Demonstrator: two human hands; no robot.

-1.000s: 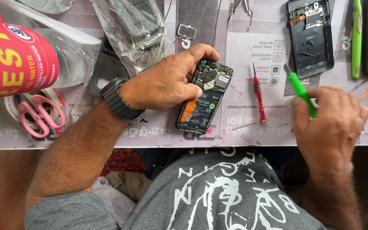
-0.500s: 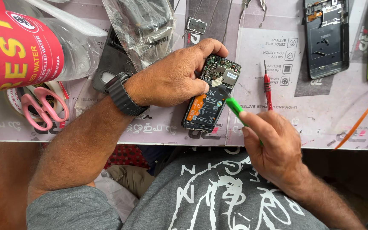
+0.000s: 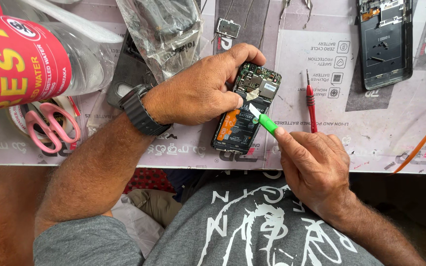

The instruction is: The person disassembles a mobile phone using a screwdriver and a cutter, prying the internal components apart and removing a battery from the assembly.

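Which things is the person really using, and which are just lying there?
In use:
- opened phone, steadied by the left hand
- green pry tool, held in the right hand, tip on the phone

Lying about:
- red screwdriver
- pink scissors
- water bottle
- plastic bag
- second phone frame

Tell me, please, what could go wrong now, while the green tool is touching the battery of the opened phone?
1. The green pry tool in the right hand has its pale tip on the battery; too much force might dent or pierce it.
2. The tip lies close to the exposed circuit board; a slip could scratch parts there.
3. The left hand holds the phone near the table edge; it might slide off.
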